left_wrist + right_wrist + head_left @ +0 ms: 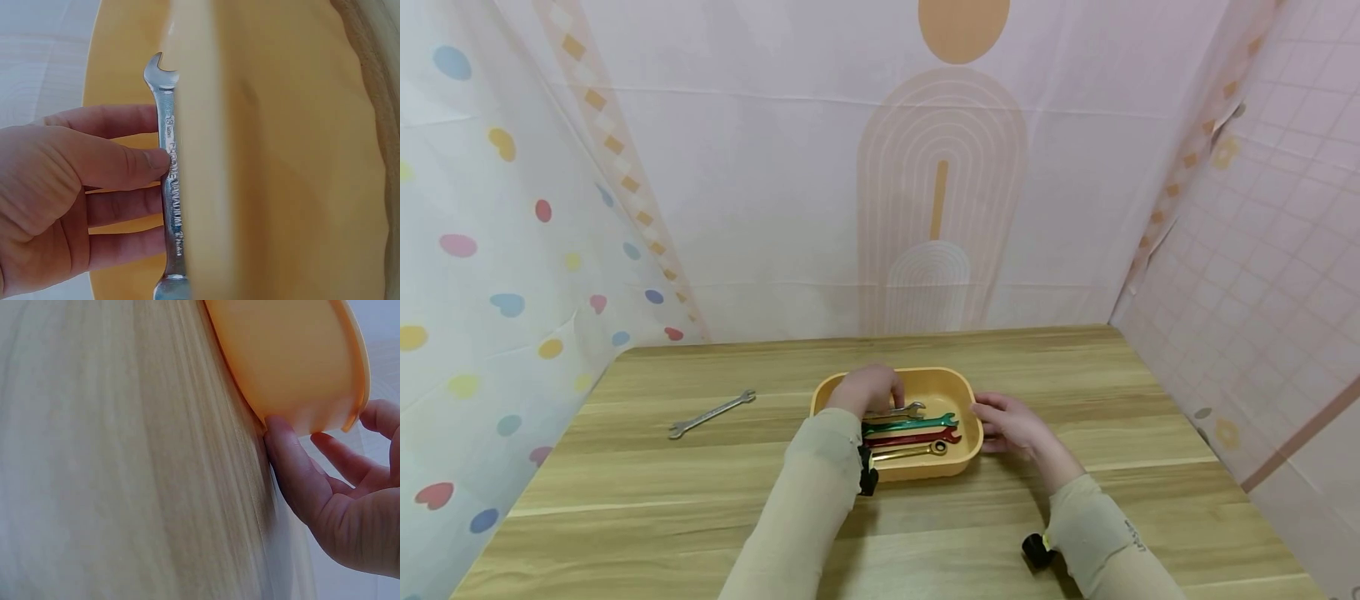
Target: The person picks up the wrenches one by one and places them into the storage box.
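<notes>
Wallpaper-like sheets with coloured dots hang at the far left, and below them a plain steel spanner [712,413] lies alone on the wooden counter [625,492], well apart from everything else. Further right, the person's left hand [871,388] reaches into a yellow tray [958,387], its fingers [125,165] and thumb pinching a silver wrench [895,411] along the shank; the wrist view shows the open-jawed end sticking out past the fingers. Just beside that wrench, still inside the tray, lie a green wrench [910,424], a red wrench [913,438] and a gold wrench [910,452], side by side and roughly parallel. On the tray's right, the right hand [1011,423] rests against the outer wall, fingers relaxed and spread, the thumb touching the tray's side where it meets the counter.
</notes>
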